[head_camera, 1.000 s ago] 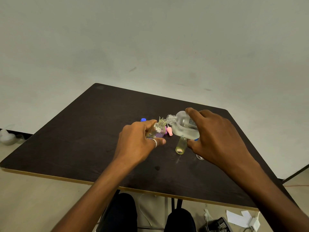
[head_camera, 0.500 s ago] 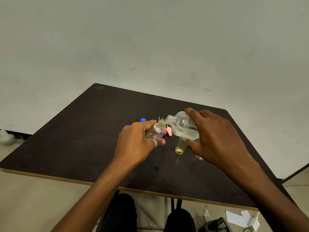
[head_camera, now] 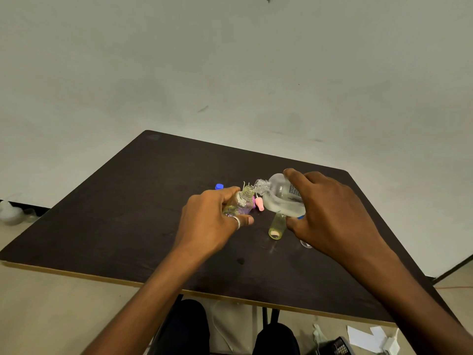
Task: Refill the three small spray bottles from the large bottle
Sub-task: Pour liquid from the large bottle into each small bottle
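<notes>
Two bottles meet over the counter (head_camera: 128, 213): fingers (head_camera: 228, 192) of our left hand (head_camera: 212, 221) wrap the small bottle (head_camera: 242, 202), those of our right hand (head_camera: 330, 213) the large bottle (head_camera: 279, 198), tilted to its mouth; we pour slowly, mouths aligned.

We see a dark brown table (head_camera: 115, 226) with faint wood grain and a pale tan edge. The large bottle (head_camera: 280, 198) is clear, its label white with dark print and a touch of blue. The small bottle (head_camera: 242, 199) is clear, tinted yellowish, with purple showing through it. The spray cap (head_camera: 259, 203) is pink, the round cap (head_camera: 219, 186) blue. The slim bottle (head_camera: 276, 224) is yellow-green with a pinkish end. The ring (head_camera: 237, 222) is silver.
</notes>
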Demonstrator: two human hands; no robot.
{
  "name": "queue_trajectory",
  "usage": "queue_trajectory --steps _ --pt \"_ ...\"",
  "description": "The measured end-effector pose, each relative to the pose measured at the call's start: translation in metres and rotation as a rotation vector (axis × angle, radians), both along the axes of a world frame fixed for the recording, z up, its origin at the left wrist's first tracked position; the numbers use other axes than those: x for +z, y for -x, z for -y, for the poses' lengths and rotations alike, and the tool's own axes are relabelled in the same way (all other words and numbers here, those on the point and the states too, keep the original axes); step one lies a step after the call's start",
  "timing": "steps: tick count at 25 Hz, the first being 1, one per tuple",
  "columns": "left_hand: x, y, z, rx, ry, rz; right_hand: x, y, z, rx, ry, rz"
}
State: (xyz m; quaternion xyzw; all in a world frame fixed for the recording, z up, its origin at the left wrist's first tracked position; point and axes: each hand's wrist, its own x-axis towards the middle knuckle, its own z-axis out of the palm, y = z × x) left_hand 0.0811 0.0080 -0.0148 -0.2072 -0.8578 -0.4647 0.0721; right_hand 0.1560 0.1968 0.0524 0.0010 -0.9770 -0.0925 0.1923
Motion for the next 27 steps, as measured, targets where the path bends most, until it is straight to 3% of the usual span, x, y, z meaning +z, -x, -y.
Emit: queue_trajectory --steps 27 --pt "-0.0013 0.0002 -0.0001 -0.011 -0.003 0.016 0.0000 -0.0003 0.0011 -0.003 0.009 0.012"
